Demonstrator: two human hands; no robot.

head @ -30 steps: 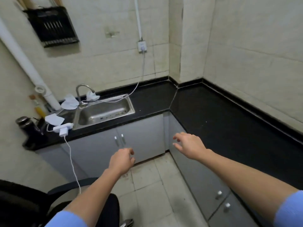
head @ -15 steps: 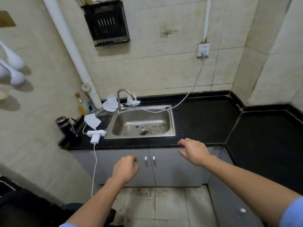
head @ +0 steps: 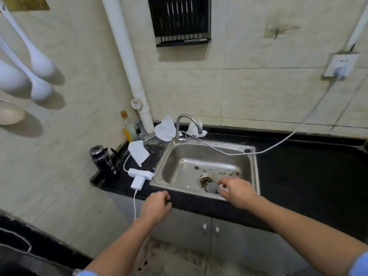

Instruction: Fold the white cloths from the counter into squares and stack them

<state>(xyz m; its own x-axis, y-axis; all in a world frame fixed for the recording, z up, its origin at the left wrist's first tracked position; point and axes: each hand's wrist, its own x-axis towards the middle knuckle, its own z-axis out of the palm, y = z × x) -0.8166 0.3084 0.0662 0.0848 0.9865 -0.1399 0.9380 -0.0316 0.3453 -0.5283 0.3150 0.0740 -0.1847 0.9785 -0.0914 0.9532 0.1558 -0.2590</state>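
1. Black stone makes up the counter (head: 298, 176), which runs along a tiled wall with a steel sink (head: 253, 156) set into it.
2. Our left hand (head: 157, 204) hangs just in front of the counter's front edge. Its fingers are loosely curled and hold nothing that we can see.
3. Our right hand (head: 237, 193) hovers over the sink's front rim, well apart from the left, fingers bent and spread and gripping nothing. A blurred grey patch (head: 213, 188) sits by its fingertips. We cannot tell what it is, or whether they touch it.
4. Outward and to the left, a white charger (head: 139, 176) lies near the front edge.
5. Beyond it the nearest white cloth (head: 138, 151) lies unfolded on the strip of counter left of the sink. Its long axis runs front to back, with the narrow tip towards the front edge.
6. A second cloth (head: 165, 130) and a third cloth (head: 194, 129) sit crumpled at the back edge, either side of the tap (head: 185, 118).
7. All three cloths lie ahead and to the left, so our left hand is the nearer. We judge it should reach past the charger for the nearest one first.
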